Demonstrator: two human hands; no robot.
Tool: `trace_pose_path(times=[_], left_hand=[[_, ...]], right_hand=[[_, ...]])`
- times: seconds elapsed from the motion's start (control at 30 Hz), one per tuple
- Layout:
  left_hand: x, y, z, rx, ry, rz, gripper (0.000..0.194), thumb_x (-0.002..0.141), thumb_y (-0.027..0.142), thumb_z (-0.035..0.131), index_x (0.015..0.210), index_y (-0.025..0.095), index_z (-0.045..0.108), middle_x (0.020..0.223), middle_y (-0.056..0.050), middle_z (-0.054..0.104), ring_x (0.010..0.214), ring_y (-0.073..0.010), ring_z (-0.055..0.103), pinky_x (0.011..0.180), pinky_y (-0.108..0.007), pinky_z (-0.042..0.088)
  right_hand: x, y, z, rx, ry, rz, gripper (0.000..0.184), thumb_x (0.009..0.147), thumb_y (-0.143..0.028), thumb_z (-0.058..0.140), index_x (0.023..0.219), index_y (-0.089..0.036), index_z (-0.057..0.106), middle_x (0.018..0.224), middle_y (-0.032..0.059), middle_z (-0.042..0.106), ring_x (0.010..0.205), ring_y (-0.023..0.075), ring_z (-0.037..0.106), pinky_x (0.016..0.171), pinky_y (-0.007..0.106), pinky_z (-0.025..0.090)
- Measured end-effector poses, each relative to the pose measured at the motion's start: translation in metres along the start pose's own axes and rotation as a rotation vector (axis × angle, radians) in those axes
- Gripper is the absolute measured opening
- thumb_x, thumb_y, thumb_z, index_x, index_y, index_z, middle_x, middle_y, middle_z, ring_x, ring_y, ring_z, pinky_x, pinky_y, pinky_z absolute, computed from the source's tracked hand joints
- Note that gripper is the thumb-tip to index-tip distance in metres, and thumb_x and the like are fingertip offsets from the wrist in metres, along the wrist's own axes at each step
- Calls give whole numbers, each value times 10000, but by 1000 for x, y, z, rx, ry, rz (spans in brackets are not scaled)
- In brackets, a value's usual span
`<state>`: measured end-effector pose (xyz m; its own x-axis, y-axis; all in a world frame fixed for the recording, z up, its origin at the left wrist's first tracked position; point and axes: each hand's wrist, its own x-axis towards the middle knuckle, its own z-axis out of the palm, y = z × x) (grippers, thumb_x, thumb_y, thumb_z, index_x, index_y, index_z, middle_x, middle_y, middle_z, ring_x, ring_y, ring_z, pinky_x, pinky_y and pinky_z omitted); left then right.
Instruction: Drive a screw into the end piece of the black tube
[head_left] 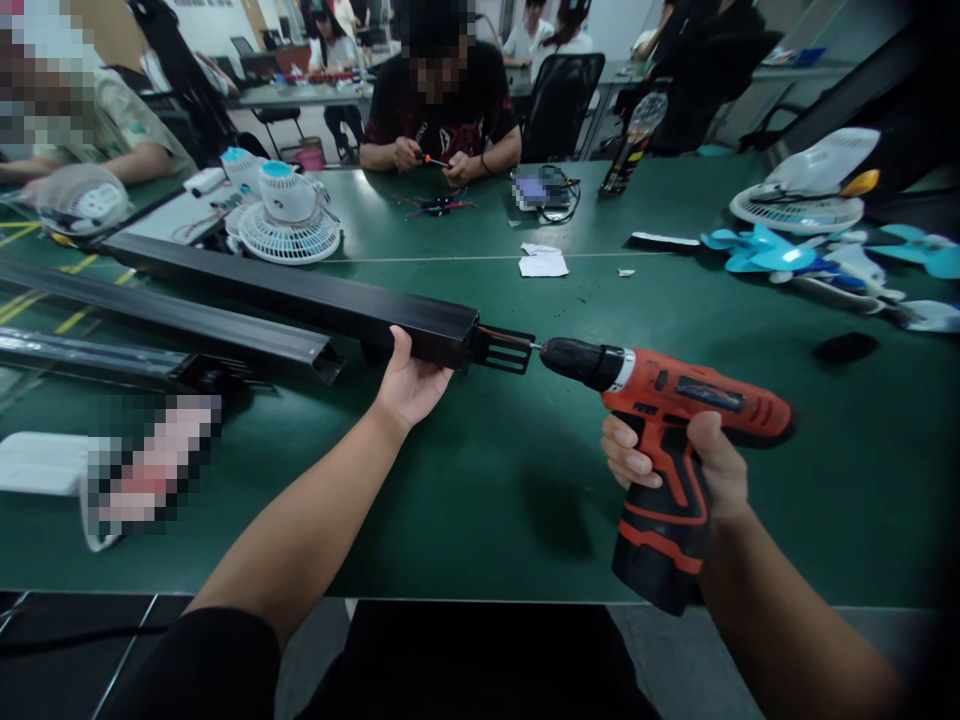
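My right hand (675,460) is wrapped round the grip of a red and black cordless drill (675,390), its chuck pointing left. The drill's bit meets, or nearly meets, the end of a slotted black bracket (510,352); I cannot tell if they touch. That bracket sticks out of the open end of a long black rectangular tube (360,305). My left hand (412,385) grips the tube near this end from below, thumb up along its near side. The fingers under the tube are hidden.
Two more black profiles (247,322) lie at left, near a phone (161,460) and a white object (45,462). Fan parts (289,225) stand at the back left, blue fan blades (757,248) at right. Across the green table (465,500) a person (442,110) holds a screwdriver.
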<state>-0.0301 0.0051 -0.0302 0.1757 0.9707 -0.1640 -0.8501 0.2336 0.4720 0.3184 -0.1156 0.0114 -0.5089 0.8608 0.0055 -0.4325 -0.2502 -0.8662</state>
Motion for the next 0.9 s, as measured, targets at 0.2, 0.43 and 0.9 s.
trace_pose_path(times=[0.2, 0.43, 0.9], left_hand=[[1, -1, 1, 56, 30, 18, 896, 1193, 814, 743, 1843, 202, 659, 1666, -158, 858, 1678, -319, 768, 1360, -381, 675], [-1, -1, 5, 53, 24, 17, 873, 1214, 815, 698, 1836, 203, 659, 1659, -156, 856, 1709, -319, 741, 1374, -389, 672], [0, 0, 5, 40, 30, 6, 870, 1205, 812, 722, 1829, 209, 668, 1639, -145, 872, 1773, -318, 684, 1365, -375, 680]], right_hand=[[0, 1, -2, 10, 12, -18, 700, 959, -885, 987, 1056, -205, 859, 773, -32, 580, 564, 110, 282, 480, 257, 516], [1, 2, -2, 24, 29, -33, 674, 958, -846, 1007, 1089, -194, 898, 797, -13, 611, 578, 130, 238, 472, 276, 536], [1, 3, -4, 16, -6, -20, 687, 989, -864, 972, 1043, -188, 862, 768, -35, 563, 570, 119, 266, 495, 263, 532]])
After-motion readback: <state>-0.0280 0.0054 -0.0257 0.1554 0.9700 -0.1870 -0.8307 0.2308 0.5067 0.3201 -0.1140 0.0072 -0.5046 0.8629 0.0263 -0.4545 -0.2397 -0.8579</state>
